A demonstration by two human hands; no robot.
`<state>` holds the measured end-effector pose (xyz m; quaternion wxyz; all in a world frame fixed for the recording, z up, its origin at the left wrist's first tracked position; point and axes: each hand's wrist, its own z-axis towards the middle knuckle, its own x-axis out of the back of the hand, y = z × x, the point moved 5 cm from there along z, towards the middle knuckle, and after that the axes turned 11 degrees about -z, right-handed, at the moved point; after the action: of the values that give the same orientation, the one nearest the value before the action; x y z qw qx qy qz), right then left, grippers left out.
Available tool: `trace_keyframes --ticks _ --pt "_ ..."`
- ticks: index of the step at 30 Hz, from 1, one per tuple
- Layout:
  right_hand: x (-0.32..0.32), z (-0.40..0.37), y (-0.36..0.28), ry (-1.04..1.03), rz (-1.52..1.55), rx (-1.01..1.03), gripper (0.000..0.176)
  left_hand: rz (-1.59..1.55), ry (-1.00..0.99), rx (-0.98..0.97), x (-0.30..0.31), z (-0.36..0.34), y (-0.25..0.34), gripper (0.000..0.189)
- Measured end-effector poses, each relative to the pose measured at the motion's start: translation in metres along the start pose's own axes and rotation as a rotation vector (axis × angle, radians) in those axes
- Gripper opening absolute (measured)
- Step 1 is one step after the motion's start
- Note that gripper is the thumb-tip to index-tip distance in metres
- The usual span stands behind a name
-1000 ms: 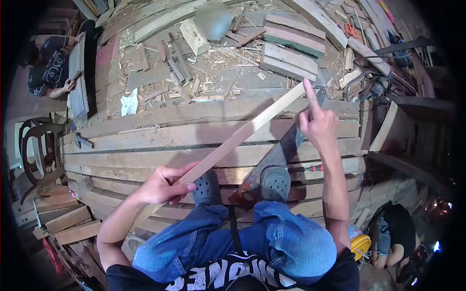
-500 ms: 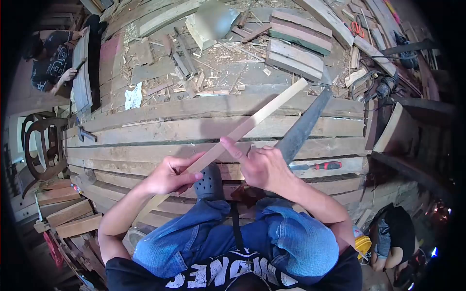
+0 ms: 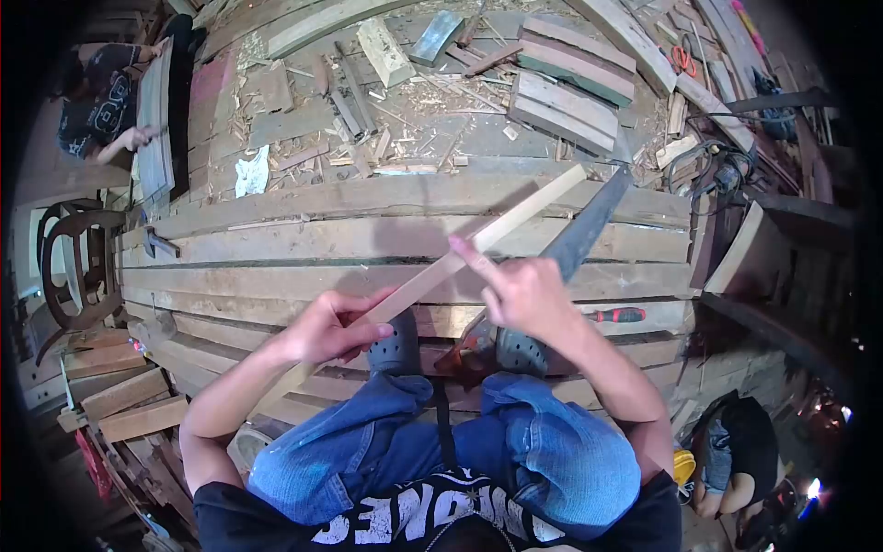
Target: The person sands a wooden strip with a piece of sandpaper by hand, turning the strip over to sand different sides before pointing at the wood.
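A thin pale wood strip runs diagonally across the middle, its far end at the upper right. My left hand grips its lower part between thumb and fingers. My right hand has its index finger stretched out, its tip touching the strip; the other fingers are curled, and nothing shows in them. Beyond that hand lies a handsaw, its grey blade on the planks and its reddish handle between my feet. To the right of my wrist rests a tool with a red and black handle.
Slatted planks form the surface under my feet. Wood blocks and shavings lie beyond. One person at the upper left holds a board; another person is at the lower right. A dark curved chair frame stands at left.
My right hand has moved up and right along the strip, its index finger now stretched further. The strip's far end has dipped slightly. The person at upper left has shifted a hand on the board.
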<state>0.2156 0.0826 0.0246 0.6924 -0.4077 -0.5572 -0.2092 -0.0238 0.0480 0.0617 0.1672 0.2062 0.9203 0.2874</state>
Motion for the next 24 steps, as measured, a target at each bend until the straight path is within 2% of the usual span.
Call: trace_keyframes --ticks 1,3,5,8,11,13,15,16,18,19,22,23,24 --pt "-0.003 0.001 0.010 -0.002 0.006 -0.002 0.081 0.000 0.000 0.007 0.000 -0.001 -0.001 0.056" --pt "-0.005 0.001 0.058 0.086 -0.013 -0.235 0.083 -0.024 0.072 0.033 0.004 -0.002 -0.001 0.057" --pt "-0.003 -0.001 0.096 0.093 -0.120 -0.406 0.084 -0.018 0.050 0.028 0.007 -0.001 -0.009 0.056" --pt "0.000 -0.006 0.118 0.113 -0.139 -0.470 0.083 -0.021 0.022 0.026 0.008 -0.002 -0.013 0.056" --pt "0.000 -0.004 0.096 0.070 -0.111 -0.521 0.086 -0.072 0.025 0.030 0.008 0.002 -0.012 0.054" --pt "-0.012 -0.001 0.070 0.039 -0.007 -0.395 0.088 -0.125 0.045 0.038 0.009 0.008 -0.015 0.051" --pt "-0.018 0.001 0.043 0.035 0.133 -0.249 0.087 -0.250 0.041 0.083 0.012 0.019 -0.017 0.041" --pt "-0.019 0.001 0.039 0.033 0.139 -0.243 0.087 -0.276 0.017 0.055 0.011 0.023 -0.019 0.034" --pt "-0.019 0.001 0.026 -0.031 0.135 -0.084 0.086 -0.326 -0.003 0.068 0.010 0.029 -0.028 0.035" --pt "-0.018 0.000 0.022 -0.039 0.140 -0.086 0.086 -0.374 -0.031 0.080 0.008 0.032 -0.032 0.035" --pt "-0.032 -0.006 -0.001 -0.295 0.099 -0.034 0.090 -0.396 -0.012 0.082 0.001 0.035 -0.035 0.030" --pt "-0.032 -0.008 -0.012 -0.172 0.182 0.035 0.090 -0.405 -0.008 0.083 0.001 0.035 -0.035 0.029" --pt "-0.032 -0.010 -0.023 -0.161 0.223 0.071 0.090 -0.388 -0.047 0.089 0.001 0.038 -0.038 0.030"
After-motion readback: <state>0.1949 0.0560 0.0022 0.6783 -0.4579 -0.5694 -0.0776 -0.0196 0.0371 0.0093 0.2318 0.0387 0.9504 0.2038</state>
